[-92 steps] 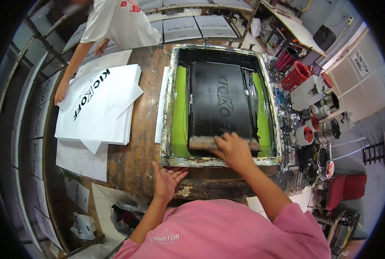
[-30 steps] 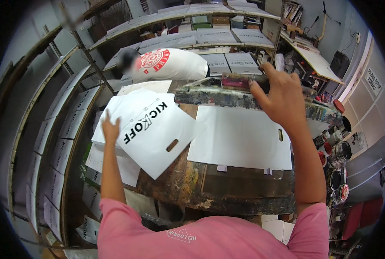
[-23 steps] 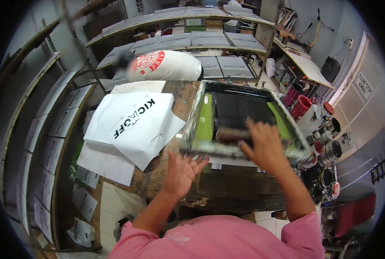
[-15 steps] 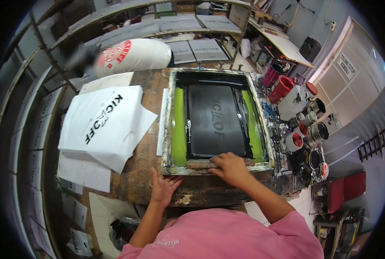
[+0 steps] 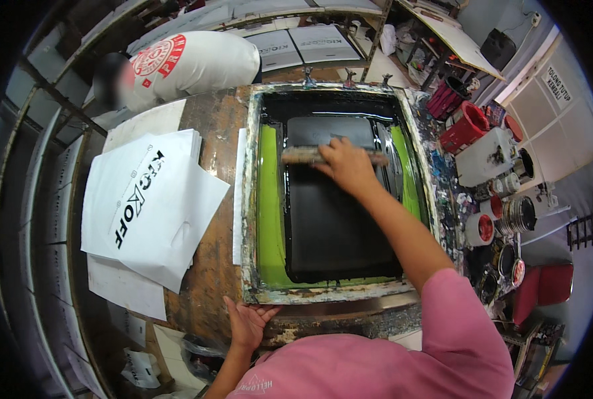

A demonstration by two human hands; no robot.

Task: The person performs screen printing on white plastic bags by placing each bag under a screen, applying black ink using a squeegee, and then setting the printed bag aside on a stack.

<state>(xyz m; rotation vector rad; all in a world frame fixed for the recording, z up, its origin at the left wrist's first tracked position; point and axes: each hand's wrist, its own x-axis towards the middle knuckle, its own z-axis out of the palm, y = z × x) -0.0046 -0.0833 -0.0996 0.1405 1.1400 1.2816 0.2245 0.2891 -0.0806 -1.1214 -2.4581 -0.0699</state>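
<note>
Head view: your right hand (image 5: 350, 167) is clamped on the squeegee (image 5: 300, 155), which lies across black ink (image 5: 336, 229) inside the screen frame (image 5: 248, 199), toward its far end. Your left hand (image 5: 248, 324), palm up, fingers apart, sits at the frame's near-left corner; printed white sheets (image 5: 170, 229) lie left of it.

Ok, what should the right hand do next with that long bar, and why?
Probably slide the long bar a little more toward the far side of the frame: the right hand holds it across the black ink, and more of that ink lies beyond it.
</note>
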